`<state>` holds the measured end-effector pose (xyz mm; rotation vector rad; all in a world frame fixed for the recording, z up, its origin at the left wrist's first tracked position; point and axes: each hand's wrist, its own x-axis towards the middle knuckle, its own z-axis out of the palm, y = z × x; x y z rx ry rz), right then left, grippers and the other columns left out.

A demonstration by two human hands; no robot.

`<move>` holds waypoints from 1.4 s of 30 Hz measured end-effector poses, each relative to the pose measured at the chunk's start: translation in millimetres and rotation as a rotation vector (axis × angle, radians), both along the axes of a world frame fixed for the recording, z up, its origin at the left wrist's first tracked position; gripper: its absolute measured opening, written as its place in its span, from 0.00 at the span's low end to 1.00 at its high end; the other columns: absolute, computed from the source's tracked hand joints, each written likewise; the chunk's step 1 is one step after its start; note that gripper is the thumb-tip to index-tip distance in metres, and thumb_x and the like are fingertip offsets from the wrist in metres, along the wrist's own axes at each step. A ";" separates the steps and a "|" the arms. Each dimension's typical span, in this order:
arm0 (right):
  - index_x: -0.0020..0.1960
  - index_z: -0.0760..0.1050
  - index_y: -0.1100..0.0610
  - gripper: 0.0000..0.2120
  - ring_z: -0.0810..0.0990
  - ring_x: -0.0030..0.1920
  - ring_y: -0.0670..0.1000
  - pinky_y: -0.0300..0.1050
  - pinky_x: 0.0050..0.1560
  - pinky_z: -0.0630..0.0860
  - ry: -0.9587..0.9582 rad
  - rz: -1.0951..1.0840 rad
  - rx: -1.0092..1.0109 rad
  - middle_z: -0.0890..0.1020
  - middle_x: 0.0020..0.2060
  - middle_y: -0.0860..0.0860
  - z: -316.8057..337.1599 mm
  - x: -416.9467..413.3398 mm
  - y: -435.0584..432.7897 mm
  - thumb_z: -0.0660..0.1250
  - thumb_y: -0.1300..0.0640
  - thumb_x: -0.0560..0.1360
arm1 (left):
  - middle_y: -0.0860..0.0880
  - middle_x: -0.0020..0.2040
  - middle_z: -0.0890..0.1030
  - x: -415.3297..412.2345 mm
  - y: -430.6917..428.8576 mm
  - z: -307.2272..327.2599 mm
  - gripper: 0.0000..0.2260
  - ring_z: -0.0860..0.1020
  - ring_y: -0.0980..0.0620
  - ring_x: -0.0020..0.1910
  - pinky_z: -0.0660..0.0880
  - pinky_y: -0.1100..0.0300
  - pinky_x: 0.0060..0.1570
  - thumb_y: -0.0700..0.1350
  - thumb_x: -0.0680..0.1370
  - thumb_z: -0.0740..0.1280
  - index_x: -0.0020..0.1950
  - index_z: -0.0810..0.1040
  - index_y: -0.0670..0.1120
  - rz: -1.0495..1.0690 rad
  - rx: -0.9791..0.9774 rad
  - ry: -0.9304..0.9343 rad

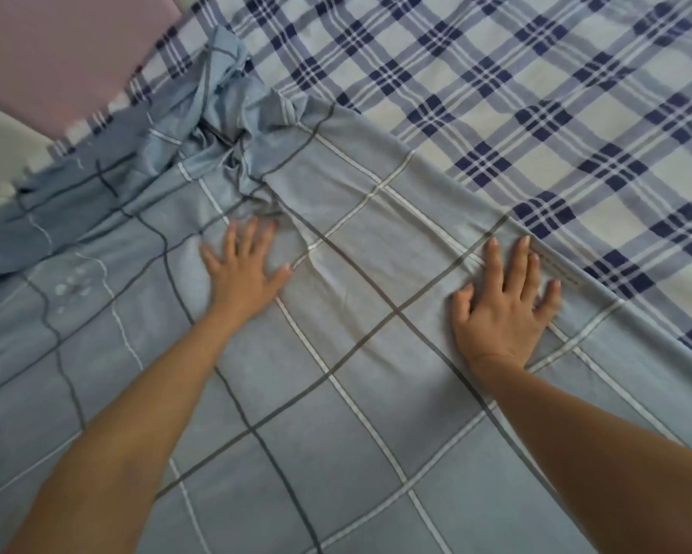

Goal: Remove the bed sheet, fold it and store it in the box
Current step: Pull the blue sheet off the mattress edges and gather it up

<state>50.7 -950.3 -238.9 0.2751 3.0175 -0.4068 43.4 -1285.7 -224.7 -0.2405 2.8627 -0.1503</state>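
A light blue bed sheet (336, 393) with dark and white grid lines lies spread over the near part of the bed. Its far corner is bunched into a crumpled heap (224, 125) at the upper left. My left hand (242, 267) rests flat on the sheet with fingers spread, just below that heap. My right hand (506, 301) presses flat on the sheet beside its straight folded edge, fingers apart. Neither hand grips anything. No box is in view.
Under the sheet lies a cover with a navy and white plaid pattern (516, 94), exposed across the upper right. A pink surface (56, 54) and a pale strip (4, 141) show past the bed's far left edge.
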 end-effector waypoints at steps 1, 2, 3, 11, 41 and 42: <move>0.77 0.46 0.46 0.32 0.48 0.77 0.53 0.54 0.73 0.37 -0.007 -0.004 0.001 0.47 0.77 0.52 -0.3 2.6 -0.8 0.49 0.44 0.75 | 0.50 0.78 0.49 -14.5 -27.0 7.9 0.31 0.46 0.43 0.76 0.44 0.27 0.65 0.66 0.77 0.48 0.77 0.47 0.57 0.259 -0.002 -0.018; 0.77 0.46 0.46 0.32 0.47 0.77 0.53 0.55 0.73 0.37 -0.010 -0.002 0.009 0.46 0.77 0.52 -1.1 4.7 -3.0 0.48 0.44 0.75 | 0.50 0.78 0.47 -28.3 -44.7 16.5 0.30 0.45 0.42 0.76 0.43 0.28 0.66 0.66 0.78 0.47 0.77 0.47 0.56 0.469 0.027 -0.061; 0.77 0.45 0.46 0.32 0.47 0.77 0.53 0.55 0.73 0.37 -0.017 -0.002 0.016 0.46 0.77 0.52 -1.5 6.1 -4.9 0.48 0.44 0.75 | 0.50 0.78 0.45 -39.9 -50.2 23.3 0.30 0.44 0.41 0.76 0.43 0.29 0.66 0.65 0.78 0.45 0.77 0.45 0.55 0.610 0.063 -0.092; 0.78 0.47 0.50 0.33 0.49 0.77 0.54 0.55 0.73 0.37 -0.027 -0.010 -0.029 0.47 0.77 0.53 7.6 7.6 -9.1 0.46 0.43 0.75 | 0.47 0.78 0.51 23.2 146.8 21.2 0.28 0.46 0.42 0.76 0.44 0.31 0.67 0.61 0.77 0.53 0.75 0.55 0.55 -0.453 0.187 0.118; 0.77 0.48 0.48 0.32 0.50 0.76 0.54 0.61 0.73 0.44 0.026 -0.030 0.069 0.51 0.77 0.53 -9.4 0.9 -3.2 0.50 0.41 0.75 | 0.50 0.77 0.36 -242.5 96.8 19.0 0.29 0.35 0.40 0.74 0.38 0.26 0.63 0.65 0.79 0.44 0.76 0.38 0.59 0.043 0.123 -0.104; 0.77 0.49 0.48 0.32 0.51 0.76 0.54 0.61 0.73 0.44 0.019 -0.034 0.071 0.51 0.77 0.52 -9.2 1.5 -2.3 0.50 0.42 0.75 | 0.48 0.77 0.37 -234.6 110.7 19.3 0.28 0.36 0.40 0.75 0.38 0.27 0.64 0.62 0.80 0.46 0.77 0.40 0.57 0.070 0.143 -0.057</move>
